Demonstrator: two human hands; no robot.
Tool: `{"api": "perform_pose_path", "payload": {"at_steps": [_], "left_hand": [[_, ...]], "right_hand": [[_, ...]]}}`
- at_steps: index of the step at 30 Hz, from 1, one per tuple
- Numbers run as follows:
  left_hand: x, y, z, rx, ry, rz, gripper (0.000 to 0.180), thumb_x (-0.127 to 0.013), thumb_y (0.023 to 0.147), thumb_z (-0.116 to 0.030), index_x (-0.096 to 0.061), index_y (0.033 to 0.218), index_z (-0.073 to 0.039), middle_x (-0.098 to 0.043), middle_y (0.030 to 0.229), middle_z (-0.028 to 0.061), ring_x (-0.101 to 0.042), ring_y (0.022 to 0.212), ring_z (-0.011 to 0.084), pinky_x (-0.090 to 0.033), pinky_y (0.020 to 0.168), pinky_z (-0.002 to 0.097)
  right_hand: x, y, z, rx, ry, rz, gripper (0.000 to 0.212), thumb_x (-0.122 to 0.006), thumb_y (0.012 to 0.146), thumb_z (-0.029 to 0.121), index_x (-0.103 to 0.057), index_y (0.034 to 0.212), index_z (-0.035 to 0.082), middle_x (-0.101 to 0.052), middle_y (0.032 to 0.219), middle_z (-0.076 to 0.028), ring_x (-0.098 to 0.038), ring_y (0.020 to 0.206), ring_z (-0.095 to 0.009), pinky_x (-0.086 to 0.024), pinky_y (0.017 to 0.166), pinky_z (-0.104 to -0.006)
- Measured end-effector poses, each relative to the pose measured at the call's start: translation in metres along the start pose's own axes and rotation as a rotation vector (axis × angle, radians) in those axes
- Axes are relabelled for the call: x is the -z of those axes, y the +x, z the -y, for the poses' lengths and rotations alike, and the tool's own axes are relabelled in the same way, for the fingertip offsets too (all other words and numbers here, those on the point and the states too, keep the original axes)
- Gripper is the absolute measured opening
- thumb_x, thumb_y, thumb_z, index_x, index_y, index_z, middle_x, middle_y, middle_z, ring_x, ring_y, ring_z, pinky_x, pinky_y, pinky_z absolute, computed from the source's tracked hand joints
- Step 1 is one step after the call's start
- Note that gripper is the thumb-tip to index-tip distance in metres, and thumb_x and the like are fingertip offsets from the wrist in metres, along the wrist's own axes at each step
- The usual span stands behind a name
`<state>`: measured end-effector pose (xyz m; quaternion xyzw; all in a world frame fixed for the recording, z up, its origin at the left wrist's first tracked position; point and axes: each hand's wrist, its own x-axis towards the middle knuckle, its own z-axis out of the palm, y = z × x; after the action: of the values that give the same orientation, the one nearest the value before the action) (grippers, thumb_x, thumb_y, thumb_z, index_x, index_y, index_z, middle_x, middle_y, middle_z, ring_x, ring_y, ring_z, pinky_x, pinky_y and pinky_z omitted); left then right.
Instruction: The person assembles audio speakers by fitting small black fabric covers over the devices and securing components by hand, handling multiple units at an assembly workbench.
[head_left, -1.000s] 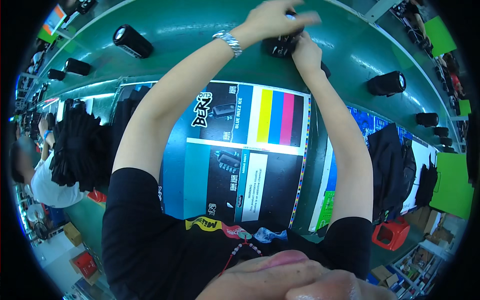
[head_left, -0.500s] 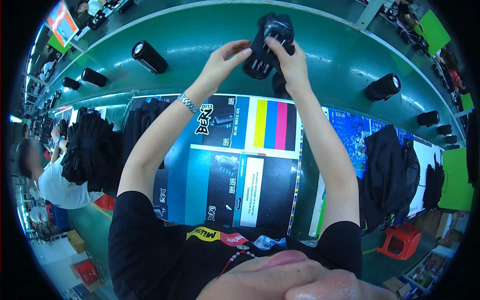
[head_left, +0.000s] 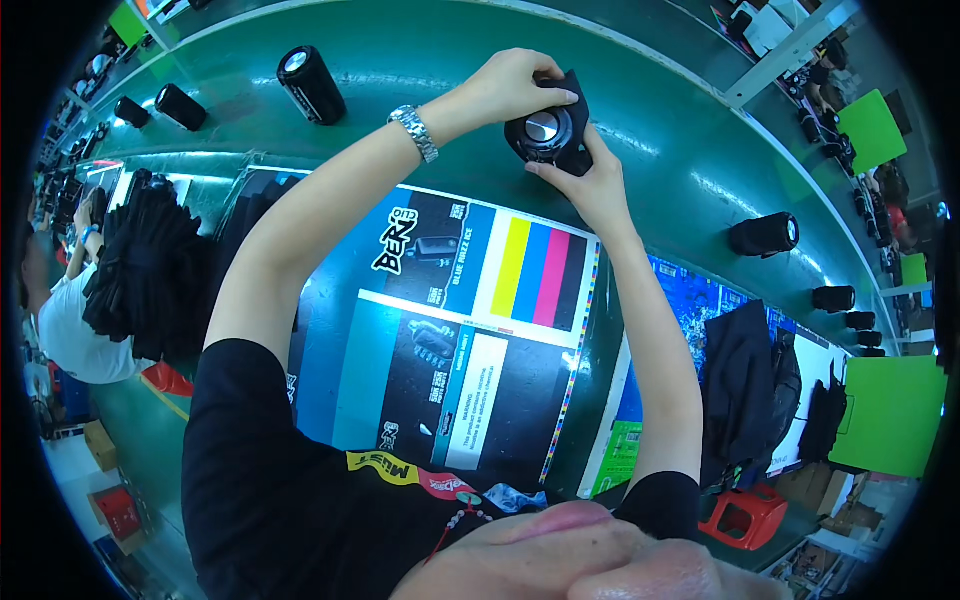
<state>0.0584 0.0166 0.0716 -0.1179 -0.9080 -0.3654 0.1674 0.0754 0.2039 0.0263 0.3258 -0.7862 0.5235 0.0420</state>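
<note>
Over the green bench, both my hands hold a black cylindrical speaker [head_left: 543, 128], its round end with a silver disc turned towards me. My left hand [head_left: 522, 84] grips its upper side, fingers bent over the rim and thumb pressed along the edge. From the lower right, my right hand [head_left: 592, 172] wraps round the body, thumb under the end. A dark flap of what looks like black cloth [head_left: 573, 84] sticks up beside the speaker; most of it is hidden behind the fingers and the body.
Other black speakers [head_left: 312, 86] [head_left: 764, 234] stand spaced along the green bench [head_left: 430, 60]. Printed sheets [head_left: 400, 330] cover its near side. Black cloth bundles lie left [head_left: 150, 265] and right [head_left: 742, 375]. A person in white [head_left: 85, 335] sits at far left; a red stool [head_left: 742, 517] stands lower right.
The speaker has been turned so its silver-disc end faces me. My left hand, earlier apart from it, has closed on its upper side. My right hand has shifted lower on it.
</note>
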Motion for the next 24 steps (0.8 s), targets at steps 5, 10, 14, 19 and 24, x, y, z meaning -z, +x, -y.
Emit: {"api": "perform_pose_path", "payload": {"at_steps": [5,10,14,19,24], "left_hand": [[-0.001,0.017,-0.012,-0.217,0.116,-0.047,0.027,-0.070,0.082,-0.026,-0.068,0.092,-0.001,-0.065,0.078,0.0122,-0.061,0.068,0.0192,-0.049,0.063,0.0296],[0.016,0.035,-0.061,-0.231,0.164,0.092,0.028,-0.064,0.086,-0.027,-0.067,0.098,-0.002,-0.068,0.088,0.0132,-0.064,0.074,0.0213,-0.050,0.067,0.0310],[0.020,0.035,-0.071,-0.005,-0.071,0.186,0.031,-0.062,0.088,-0.025,-0.065,0.102,0.003,-0.068,0.083,0.0130,-0.062,0.070,0.0160,-0.048,0.065,0.0280],[0.013,0.032,-0.051,0.227,-0.533,-0.121,0.026,-0.059,0.085,-0.014,-0.066,0.107,-0.002,-0.067,0.099,0.0156,-0.063,0.091,0.0225,-0.049,0.080,0.0343],[-0.047,0.037,0.006,0.363,-1.144,-0.179,0.042,-0.054,0.094,-0.039,-0.062,0.110,-0.001,-0.064,0.110,0.0094,-0.060,0.095,0.0164,-0.047,0.083,0.0289]], "right_hand": [[0.019,0.007,-0.015,-0.111,0.161,-0.002,0.058,-0.083,0.068,0.015,-0.057,0.118,0.001,-0.066,0.103,-0.009,-0.063,0.092,-0.016,-0.050,0.082,-0.0282],[0.034,0.019,-0.033,-0.231,0.294,0.004,0.060,-0.081,0.070,0.018,-0.056,0.122,0.002,-0.066,0.101,-0.009,-0.064,0.087,-0.014,-0.051,0.079,-0.0263],[0.046,0.019,-0.040,-0.248,0.291,-0.005,0.062,-0.082,0.069,0.021,-0.055,0.121,0.001,-0.066,0.101,-0.009,-0.063,0.090,-0.015,-0.050,0.081,-0.0269],[0.076,0.007,-0.031,-0.313,0.101,0.027,0.063,-0.083,0.067,0.019,-0.055,0.119,-0.001,-0.066,0.101,-0.009,-0.062,0.093,-0.015,-0.050,0.082,-0.0277],[0.107,0.007,-0.018,-0.471,0.021,0.298,0.050,-0.074,0.069,0.004,-0.058,0.116,-0.002,-0.067,0.097,-0.009,-0.061,0.090,-0.014,-0.049,0.077,-0.0278]]}}
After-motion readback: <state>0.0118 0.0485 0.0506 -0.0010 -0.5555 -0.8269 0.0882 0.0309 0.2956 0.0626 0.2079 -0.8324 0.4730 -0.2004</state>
